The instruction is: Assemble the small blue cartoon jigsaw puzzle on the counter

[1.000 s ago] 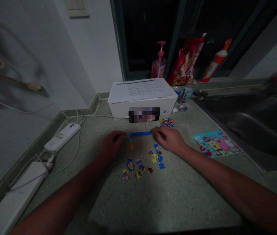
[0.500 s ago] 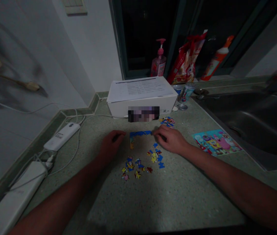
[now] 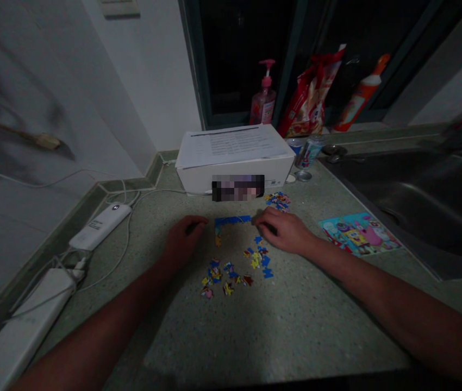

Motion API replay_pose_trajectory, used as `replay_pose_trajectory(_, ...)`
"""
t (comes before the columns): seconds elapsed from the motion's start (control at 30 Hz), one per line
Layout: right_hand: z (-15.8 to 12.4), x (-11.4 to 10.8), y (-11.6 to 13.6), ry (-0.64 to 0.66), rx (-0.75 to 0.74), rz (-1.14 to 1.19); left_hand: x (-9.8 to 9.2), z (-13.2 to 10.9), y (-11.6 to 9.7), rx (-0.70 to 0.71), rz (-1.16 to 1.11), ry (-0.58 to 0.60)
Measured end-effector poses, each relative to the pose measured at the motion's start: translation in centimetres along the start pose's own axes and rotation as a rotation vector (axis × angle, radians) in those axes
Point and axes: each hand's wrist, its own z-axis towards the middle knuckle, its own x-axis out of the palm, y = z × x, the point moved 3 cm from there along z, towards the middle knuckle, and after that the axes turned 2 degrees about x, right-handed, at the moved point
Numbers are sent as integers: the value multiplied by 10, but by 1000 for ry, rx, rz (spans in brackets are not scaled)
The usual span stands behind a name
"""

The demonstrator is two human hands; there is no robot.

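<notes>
Barely shifted, the left hand (image 3: 184, 240) and right hand (image 3: 283, 232) lie curled, any grip unclear, a crosswise blue puzzle strip (image 3: 233, 220) between them, nearer the right.

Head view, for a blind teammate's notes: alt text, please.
A left hand and right hand rest at either end of a blue jigsaw strip on a speckled countertop, loose pieces scattered below it. A SpongeBob puzzle picture lies to the right, by a steel sink.

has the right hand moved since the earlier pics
No. Against the white box, the right hand sits where it did, at the right end of the blue puzzle border; only the whole view has shifted slightly.
</notes>
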Motion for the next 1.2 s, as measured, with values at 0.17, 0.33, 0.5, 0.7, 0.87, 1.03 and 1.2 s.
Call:
replay_pose_trajectory(0.17,0,-1,0,1,4,-8,1,0,1,2,10,-2)
replay_pose_trajectory(0.33,1,0,0,6,2,1,1,0,2,3,7,-1)
replay_pose_trajectory(0.5,1,0,0,9,6,-2,1,0,0,8,2,6)
replay_pose_trajectory(0.7,2,-5,11,-15,-7,-74,1,-1,-3,15,15,3)
replay_pose_trajectory(0.87,-1,-10,32,2,-79,-65,1,-1,-3,6,3,12)
replay_pose_trajectory(1.03,-8,-13,56,56,-167,-24,2,-1,-2,12,7,3)
replay_pose_trajectory(1.2,-16,-11,74,231,-229,-6,2,0,-1,20,16,7)
